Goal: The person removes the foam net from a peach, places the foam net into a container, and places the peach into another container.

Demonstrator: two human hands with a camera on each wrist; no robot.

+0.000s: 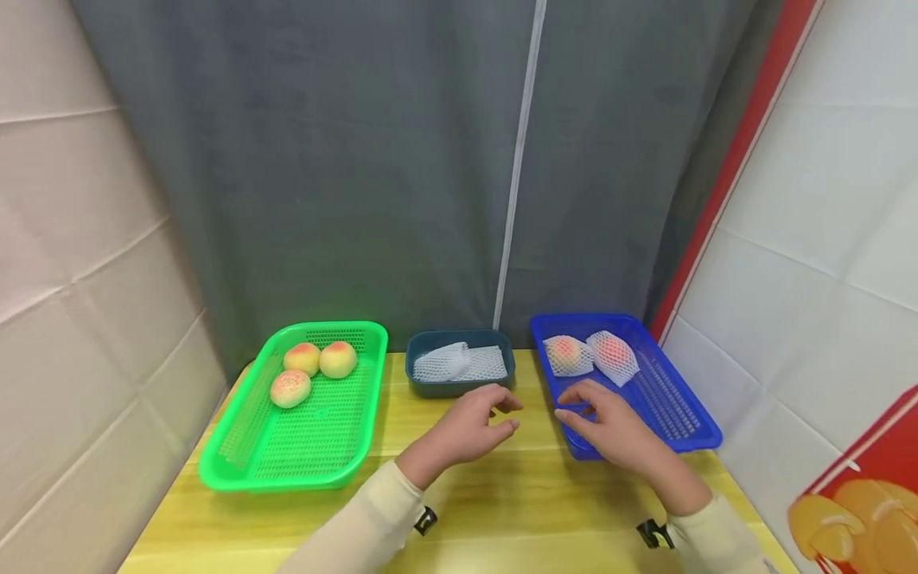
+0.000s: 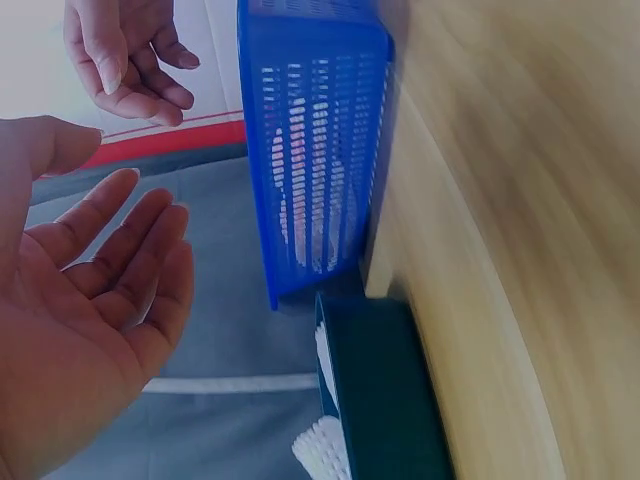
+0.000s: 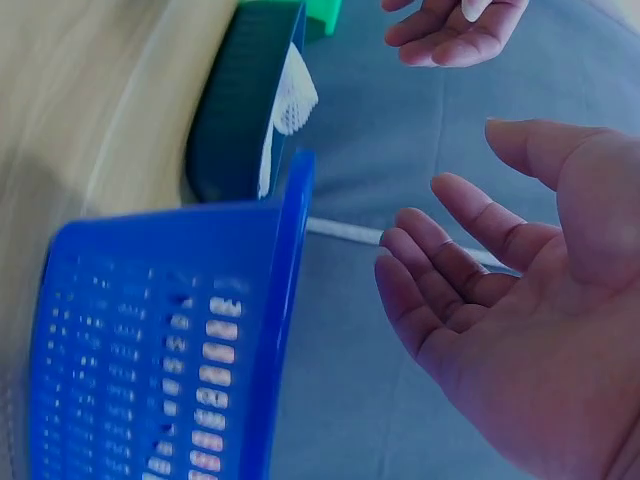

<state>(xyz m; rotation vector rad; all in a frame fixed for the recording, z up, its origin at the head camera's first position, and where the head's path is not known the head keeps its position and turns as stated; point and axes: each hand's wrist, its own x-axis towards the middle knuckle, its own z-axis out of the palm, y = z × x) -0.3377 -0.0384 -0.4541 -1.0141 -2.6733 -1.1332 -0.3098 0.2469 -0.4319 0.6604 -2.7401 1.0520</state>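
Both hands hang over the table's middle right, fingers loosely bent, nothing in them. My left hand [image 1: 469, 426] is just in front of the dark teal box [image 1: 459, 388], which holds white foam net sleeves [image 1: 441, 363]. Over the near left edge of the blue basket [image 1: 688, 399] is my right hand [image 1: 610, 422]. Inside that basket lie two peaches in foam nets, one at left [image 1: 566, 355] and another beside it [image 1: 613, 355]. In the left wrist view, the left palm [image 2: 80, 320] shows bare; the right palm [image 3: 540, 330] is bare in its own wrist view.
A green basket [image 1: 315, 470] stands at the left with three bare peaches [image 1: 290, 388] toward its back. Behind the containers hangs a grey curtain [image 1: 323, 159]. White walls [image 1: 810, 239] flank the yellow wooden table [image 1: 502, 510].
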